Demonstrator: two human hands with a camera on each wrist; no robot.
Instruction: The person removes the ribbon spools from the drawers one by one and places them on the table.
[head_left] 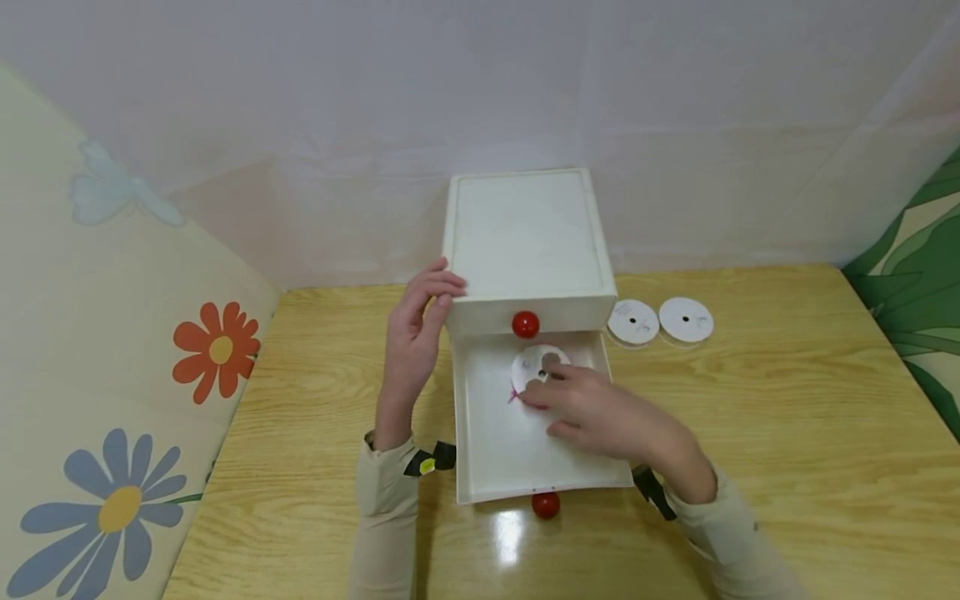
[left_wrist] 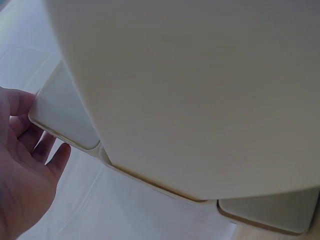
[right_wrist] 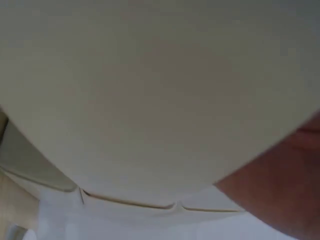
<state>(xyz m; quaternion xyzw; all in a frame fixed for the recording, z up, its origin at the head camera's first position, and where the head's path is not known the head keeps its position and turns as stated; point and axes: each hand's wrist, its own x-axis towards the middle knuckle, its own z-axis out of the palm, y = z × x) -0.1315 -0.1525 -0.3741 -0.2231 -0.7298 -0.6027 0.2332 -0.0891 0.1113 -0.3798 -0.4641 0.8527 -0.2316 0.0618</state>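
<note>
A small white cabinet (head_left: 525,237) with red round knobs stands on the table, its lower drawer (head_left: 498,450) pulled out. My left hand (head_left: 420,321) rests against the cabinet's left front corner, fingertips on its top edge; in the left wrist view that hand (left_wrist: 27,165) lies alongside the cabinet's side wall. Inside the drawer, near the back, lies a white ribbon spool (head_left: 528,365) with a bit of pink ribbon at its edge. My right hand (head_left: 607,412) reaches over the drawer's right side, fingers extended onto the spool and partly covering it, thumb apart from it.
Two more white spools (head_left: 633,322) with a dark centre hole lie side by side on the wooden table (head_left: 772,433), right of the cabinet. A pale cloth wall (head_left: 360,125) rises behind. A panel with painted flowers (head_left: 220,350) borders the left, painted leaves (head_left: 926,267) the right.
</note>
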